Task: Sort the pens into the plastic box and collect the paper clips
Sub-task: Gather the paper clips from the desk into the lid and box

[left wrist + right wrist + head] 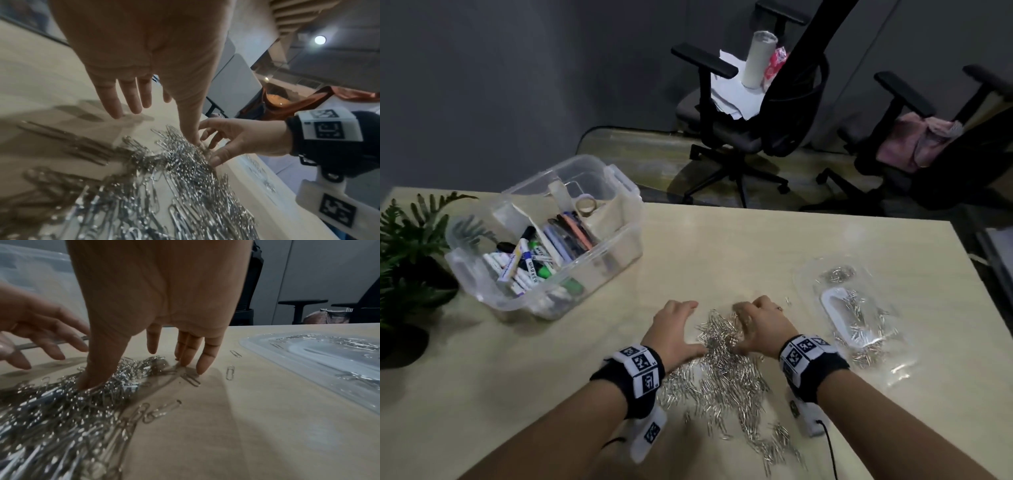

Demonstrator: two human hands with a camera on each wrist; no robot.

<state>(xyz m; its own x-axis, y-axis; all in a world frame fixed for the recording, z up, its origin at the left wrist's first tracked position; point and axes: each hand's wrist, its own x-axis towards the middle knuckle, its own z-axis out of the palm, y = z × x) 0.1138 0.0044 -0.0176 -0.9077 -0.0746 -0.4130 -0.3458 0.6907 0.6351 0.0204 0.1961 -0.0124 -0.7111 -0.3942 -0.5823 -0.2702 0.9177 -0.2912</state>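
A wide pile of silver paper clips [722, 373] lies on the pale table in front of me. My left hand [688, 325] rests at the pile's far left edge with fingers straight and spread; its thumb touches the clips [185, 170]. At the pile's far right edge is my right hand [743, 329], fingers pointing down onto the table and thumb pressed into the clips [51, 418]. Neither hand holds anything. A clear plastic box [619, 246] at the back left contains markers and pens [524, 260].
A clear plastic lid [893, 342] holding loose clips lies flat to the right of my hands. A potted fern [407, 246] stands at the table's left edge. Two office chairs [739, 113] sit beyond the far edge. A few stray clips [230, 372] lie near the lid.
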